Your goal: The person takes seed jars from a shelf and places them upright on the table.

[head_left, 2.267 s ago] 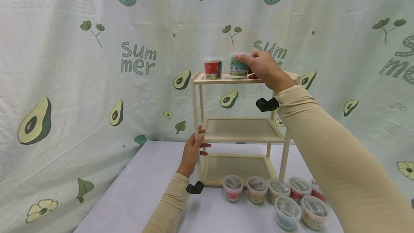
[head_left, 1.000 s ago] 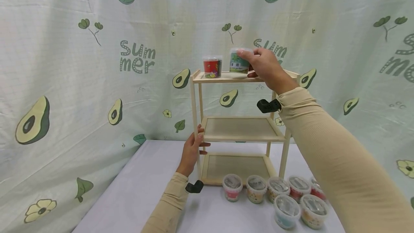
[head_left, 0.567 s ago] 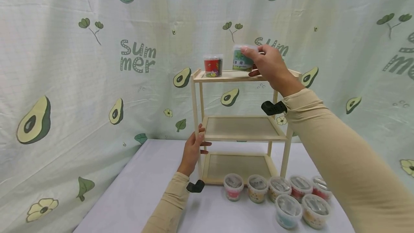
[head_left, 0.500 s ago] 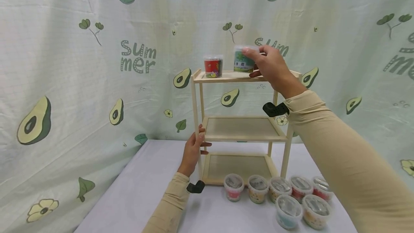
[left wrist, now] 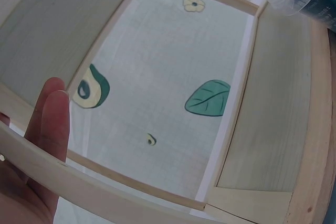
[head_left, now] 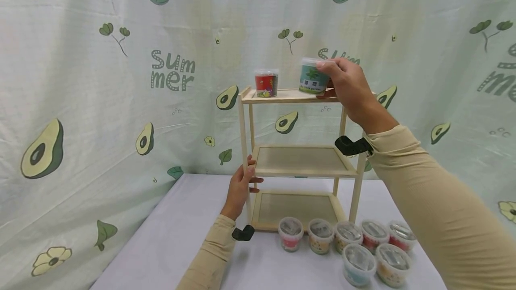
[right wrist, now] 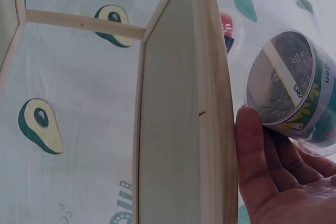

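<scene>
In the head view my right hand [head_left: 350,88] holds a green plastic planting tub [head_left: 312,76], tilted slightly above the top board of a wooden three-tier shelf [head_left: 290,100]. The right wrist view shows the tub's clear base [right wrist: 286,72] with dark grains inside; fingers [right wrist: 252,145] lie against its side. A red planting tub [head_left: 266,84] stands upright at the left of the top board. My left hand [head_left: 239,189] grips the shelf's left front post at middle-tier height. In the left wrist view its fingers [left wrist: 55,119] reach behind the post.
Several lidded tubs, among them a pink one [head_left: 290,234] and a blue one [head_left: 359,264], stand on the white table [head_left: 169,236] before the shelf's right half. The middle board [head_left: 302,159] and bottom board [head_left: 298,207] bear no tubs. A printed curtain [head_left: 121,102] hangs behind.
My right hand has raised the green tub a little off the top board and carried it to the right, away from the red tub. The left hand has stayed on the post.
</scene>
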Motion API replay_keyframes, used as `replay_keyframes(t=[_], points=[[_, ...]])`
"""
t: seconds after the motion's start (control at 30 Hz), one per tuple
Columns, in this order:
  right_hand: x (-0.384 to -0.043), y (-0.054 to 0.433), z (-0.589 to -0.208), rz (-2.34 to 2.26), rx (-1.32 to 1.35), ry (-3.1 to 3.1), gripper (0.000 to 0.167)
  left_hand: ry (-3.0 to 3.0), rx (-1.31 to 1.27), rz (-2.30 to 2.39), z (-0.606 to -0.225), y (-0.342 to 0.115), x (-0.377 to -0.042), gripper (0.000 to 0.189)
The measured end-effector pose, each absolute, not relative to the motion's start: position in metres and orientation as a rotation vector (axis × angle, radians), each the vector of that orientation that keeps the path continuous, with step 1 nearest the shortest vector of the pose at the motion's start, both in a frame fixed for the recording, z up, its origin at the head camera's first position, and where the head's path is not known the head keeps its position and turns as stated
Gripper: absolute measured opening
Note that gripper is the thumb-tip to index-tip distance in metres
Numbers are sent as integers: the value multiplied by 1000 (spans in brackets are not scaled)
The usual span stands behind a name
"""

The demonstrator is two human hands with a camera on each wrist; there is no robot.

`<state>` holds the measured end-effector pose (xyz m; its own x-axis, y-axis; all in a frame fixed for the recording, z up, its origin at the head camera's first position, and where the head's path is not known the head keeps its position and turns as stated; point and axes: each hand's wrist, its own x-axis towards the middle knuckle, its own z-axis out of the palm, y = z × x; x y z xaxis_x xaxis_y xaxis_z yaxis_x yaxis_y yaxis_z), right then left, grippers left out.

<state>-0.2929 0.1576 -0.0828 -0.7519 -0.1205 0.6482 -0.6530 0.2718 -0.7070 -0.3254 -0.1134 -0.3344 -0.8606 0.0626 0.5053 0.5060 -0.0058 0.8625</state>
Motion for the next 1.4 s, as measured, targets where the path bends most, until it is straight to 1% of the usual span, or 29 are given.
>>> replay_keyframes(t=[0.3,0.47,0.63,0.9,1.1,1.4], points=[[-280,157,-88,1505,760,-2042,50,-1938,-602,-1935,-334,-113,-324,42],[-276,157,-97,1529,817,-2030,54,-1950,-590,-1932,-336,-113,-324,41],[-273,159,-107,1537,838,-2021,52,-1945,-588,-1940,-337,-112,-324,40],[-259,162,-136,1525,829,-2036,53,-1964,-581,-1920,-334,-114,-324,44],[-251,164,-159,1572,855,-2029,49,-1951,-586,-1932,-335,-114,-324,43],[-251,169,-183,1588,818,-2069,50,-1965,-578,-1915,-336,-113,-326,43]])
